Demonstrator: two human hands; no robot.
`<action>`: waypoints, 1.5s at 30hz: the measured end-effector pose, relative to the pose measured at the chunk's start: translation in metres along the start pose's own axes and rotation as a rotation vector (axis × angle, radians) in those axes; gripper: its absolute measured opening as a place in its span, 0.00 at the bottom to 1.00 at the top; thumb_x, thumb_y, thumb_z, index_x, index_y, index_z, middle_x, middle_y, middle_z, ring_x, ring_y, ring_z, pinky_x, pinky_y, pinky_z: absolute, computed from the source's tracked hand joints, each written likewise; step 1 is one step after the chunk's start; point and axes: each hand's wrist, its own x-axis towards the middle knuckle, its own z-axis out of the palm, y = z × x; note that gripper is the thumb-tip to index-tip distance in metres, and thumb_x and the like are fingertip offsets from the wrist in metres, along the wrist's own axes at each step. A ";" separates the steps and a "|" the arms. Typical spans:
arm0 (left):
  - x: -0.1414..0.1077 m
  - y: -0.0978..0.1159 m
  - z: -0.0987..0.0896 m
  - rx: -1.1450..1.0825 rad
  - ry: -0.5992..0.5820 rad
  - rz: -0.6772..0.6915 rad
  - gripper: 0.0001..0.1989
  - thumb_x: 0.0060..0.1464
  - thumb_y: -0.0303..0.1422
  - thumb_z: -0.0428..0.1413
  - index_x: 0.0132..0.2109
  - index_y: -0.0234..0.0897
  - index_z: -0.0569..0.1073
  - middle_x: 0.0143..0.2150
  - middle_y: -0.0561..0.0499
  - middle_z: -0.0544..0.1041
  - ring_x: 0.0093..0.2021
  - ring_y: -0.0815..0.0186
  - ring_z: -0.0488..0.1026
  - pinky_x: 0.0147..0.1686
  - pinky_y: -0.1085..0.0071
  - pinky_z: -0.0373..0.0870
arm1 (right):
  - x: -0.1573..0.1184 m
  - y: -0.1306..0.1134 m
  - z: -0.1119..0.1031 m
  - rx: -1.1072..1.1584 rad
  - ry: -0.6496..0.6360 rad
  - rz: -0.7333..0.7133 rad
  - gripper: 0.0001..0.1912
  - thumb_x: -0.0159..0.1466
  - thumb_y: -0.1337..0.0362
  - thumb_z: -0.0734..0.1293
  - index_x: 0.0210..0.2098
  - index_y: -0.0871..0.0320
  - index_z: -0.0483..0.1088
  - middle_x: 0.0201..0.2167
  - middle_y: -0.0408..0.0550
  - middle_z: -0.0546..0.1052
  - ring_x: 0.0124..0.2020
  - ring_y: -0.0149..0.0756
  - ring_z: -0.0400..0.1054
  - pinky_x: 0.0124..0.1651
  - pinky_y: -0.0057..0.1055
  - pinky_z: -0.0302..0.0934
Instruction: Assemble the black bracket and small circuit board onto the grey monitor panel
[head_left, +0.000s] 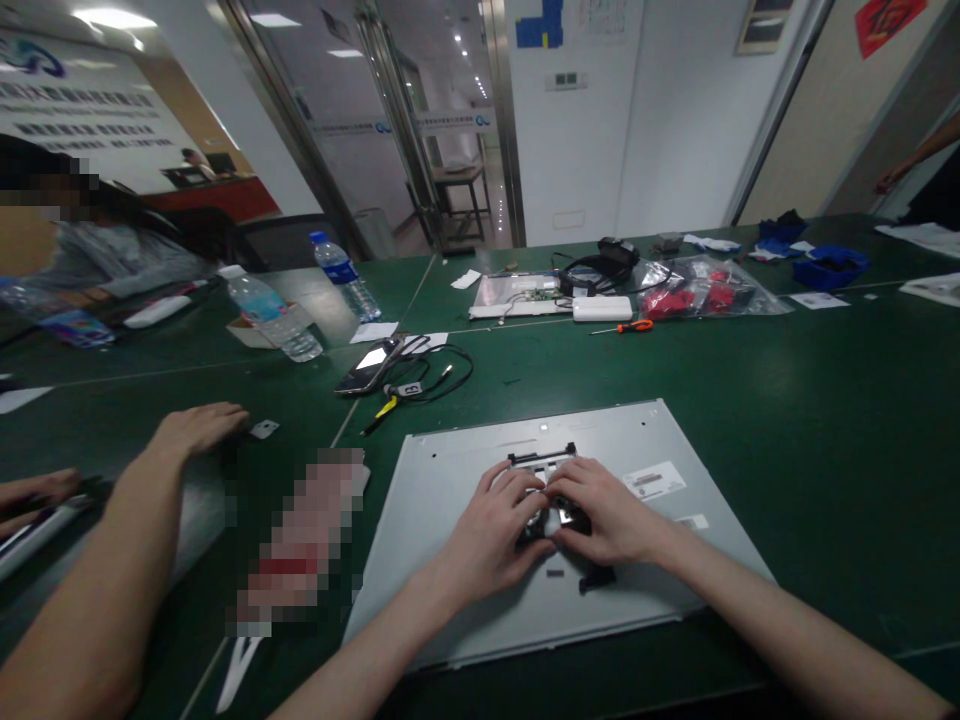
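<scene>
A flat silver-grey metal panel, like the back of a display, lies on the green table in front of me. Over its middle, my left hand and my right hand meet, fingers bent around a small black-and-metal part. Both hands grip this part from opposite sides; fingers cover much of it, so its kind is unclear. Just beyond the fingertips is a black-ended bracket on the panel. A short black piece lies below my right hand, and a white label is stuck to the panel's right.
A co-worker's arm reaches in from the left, beside a fan-shaped object. Farther back are a phone, a cable, water bottles, an orange-handled screwdriver, a plastic bag with red items and a blue bin.
</scene>
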 end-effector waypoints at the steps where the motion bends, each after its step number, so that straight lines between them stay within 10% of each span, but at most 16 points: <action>1: 0.000 0.000 0.000 -0.001 0.002 0.001 0.18 0.57 0.35 0.62 0.53 0.41 0.69 0.54 0.46 0.72 0.57 0.53 0.67 0.64 0.47 0.55 | 0.000 0.000 0.000 0.001 -0.004 0.000 0.19 0.58 0.65 0.72 0.48 0.57 0.69 0.48 0.53 0.73 0.50 0.47 0.65 0.55 0.46 0.60; 29: -0.001 0.002 0.000 0.010 0.022 0.002 0.20 0.56 0.32 0.62 0.55 0.42 0.69 0.54 0.46 0.72 0.57 0.52 0.68 0.64 0.44 0.55 | -0.001 0.001 -0.008 0.047 -0.066 -0.010 0.28 0.53 0.64 0.76 0.52 0.57 0.67 0.51 0.53 0.71 0.53 0.48 0.63 0.59 0.47 0.57; 45: 0.000 0.001 -0.001 -0.002 0.016 0.011 0.18 0.57 0.34 0.61 0.54 0.42 0.69 0.54 0.45 0.72 0.56 0.52 0.69 0.63 0.45 0.57 | 0.000 0.002 -0.008 0.030 -0.012 0.011 0.16 0.61 0.61 0.73 0.46 0.56 0.68 0.47 0.52 0.75 0.49 0.46 0.67 0.54 0.45 0.61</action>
